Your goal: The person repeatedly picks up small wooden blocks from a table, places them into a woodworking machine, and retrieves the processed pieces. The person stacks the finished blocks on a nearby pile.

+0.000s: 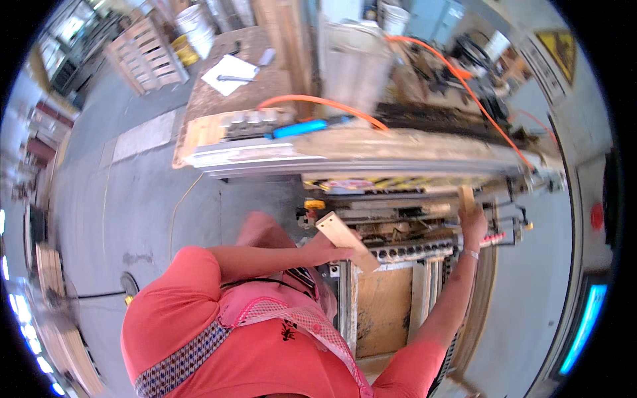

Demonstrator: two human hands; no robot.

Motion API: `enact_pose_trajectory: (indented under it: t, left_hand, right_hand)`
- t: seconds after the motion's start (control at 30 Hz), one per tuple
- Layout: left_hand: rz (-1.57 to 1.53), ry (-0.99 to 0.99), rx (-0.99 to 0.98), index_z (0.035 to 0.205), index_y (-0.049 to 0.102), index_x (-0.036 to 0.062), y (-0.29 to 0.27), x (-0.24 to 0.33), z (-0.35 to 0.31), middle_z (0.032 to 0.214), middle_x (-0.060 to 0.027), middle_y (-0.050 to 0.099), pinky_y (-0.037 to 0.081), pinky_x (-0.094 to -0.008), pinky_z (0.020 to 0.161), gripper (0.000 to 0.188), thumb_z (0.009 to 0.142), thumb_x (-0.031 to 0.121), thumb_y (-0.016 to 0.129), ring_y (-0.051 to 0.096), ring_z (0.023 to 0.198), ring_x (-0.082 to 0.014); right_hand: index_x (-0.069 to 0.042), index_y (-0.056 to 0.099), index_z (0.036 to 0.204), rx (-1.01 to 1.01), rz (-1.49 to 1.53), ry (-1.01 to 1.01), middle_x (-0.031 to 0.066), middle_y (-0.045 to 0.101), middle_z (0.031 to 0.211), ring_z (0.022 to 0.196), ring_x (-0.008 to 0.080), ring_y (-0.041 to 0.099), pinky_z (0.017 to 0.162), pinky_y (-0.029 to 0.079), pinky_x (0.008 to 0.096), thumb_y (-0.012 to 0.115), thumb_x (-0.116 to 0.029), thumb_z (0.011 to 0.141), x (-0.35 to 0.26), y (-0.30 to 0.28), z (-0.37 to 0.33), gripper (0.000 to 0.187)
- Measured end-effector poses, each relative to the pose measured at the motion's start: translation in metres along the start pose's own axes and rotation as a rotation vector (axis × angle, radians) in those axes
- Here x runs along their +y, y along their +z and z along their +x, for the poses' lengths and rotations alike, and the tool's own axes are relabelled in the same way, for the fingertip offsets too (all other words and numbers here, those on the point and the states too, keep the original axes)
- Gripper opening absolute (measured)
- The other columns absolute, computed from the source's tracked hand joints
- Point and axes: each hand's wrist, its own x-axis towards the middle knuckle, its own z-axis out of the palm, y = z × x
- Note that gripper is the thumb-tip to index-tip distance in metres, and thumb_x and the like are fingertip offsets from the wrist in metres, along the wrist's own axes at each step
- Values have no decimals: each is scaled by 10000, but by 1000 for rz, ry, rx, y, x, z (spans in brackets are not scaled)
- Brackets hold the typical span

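My left hand [324,250] is closed around a short, flat wooden board [346,240] with small holes near its upper end. The board is tilted in front of the machine [415,251], where a row of dark round parts runs across. Farther right, my right hand [473,224] reaches over the machine's right part. Its fingers are closed on a small wooden piece [467,197] that sticks up beyond them. The lower end of that piece is hidden by the hand.
A metal-faced beam [265,162] spans the far side of the machine, with an orange hose [318,99] and a blue-handled tool [300,128] above it. A yellow knob [314,204] sits near the board. Far left stands a wooden pallet [147,56]; a lit screen [584,328] is at right.
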Motion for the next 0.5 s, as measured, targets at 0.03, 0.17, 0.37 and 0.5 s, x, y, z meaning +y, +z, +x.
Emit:
enact_pose_trajectory:
  t: [0.03, 0.17, 0.37, 0.5]
  left_hand:
    - [50, 0, 44, 1112, 558, 38, -19, -3, -12, 996, -40, 624, 489, -279, 744, 343, 799, 110, 678, 582, 883, -116]
    - [107, -243, 391, 1092, 552, 6, -97, 38, -77, 992, -47, 617, 490, -293, 773, 318, 809, 102, 662, 586, 889, -136]
    - [163, 130, 1019, 1161, 546, 34, -288, 30, -147, 912, -4, 599, 468, -274, 708, 313, 858, 104, 575, 547, 820, -104]
    - [463, -45, 1301, 1070, 601, 34, -433, 66, -152, 760, -30, 589, 446, -274, 652, 268, 884, 191, 487, 511, 711, -98]
  right_hand:
    - [-4, 622, 1014, 162, 76, -16, 211, 622, 1021, 918, 348, 613, 792, 492, 434, 664, -395, 739, 19, 11, -1, 479]
    - [3, 588, 1121, 363, 173, 103, 181, 623, 1065, 950, 317, 606, 787, 481, 398, 665, -332, 782, 9, 12, -39, 483]
    - [9, 580, 1143, 282, 354, 292, 156, 638, 1024, 889, 256, 620, 755, 488, 355, 645, -282, 823, -48, -6, -119, 438]
    - [26, 605, 1093, 257, 325, 386, 143, 648, 1007, 882, 233, 621, 786, 491, 330, 657, -217, 817, -84, -3, -155, 372]
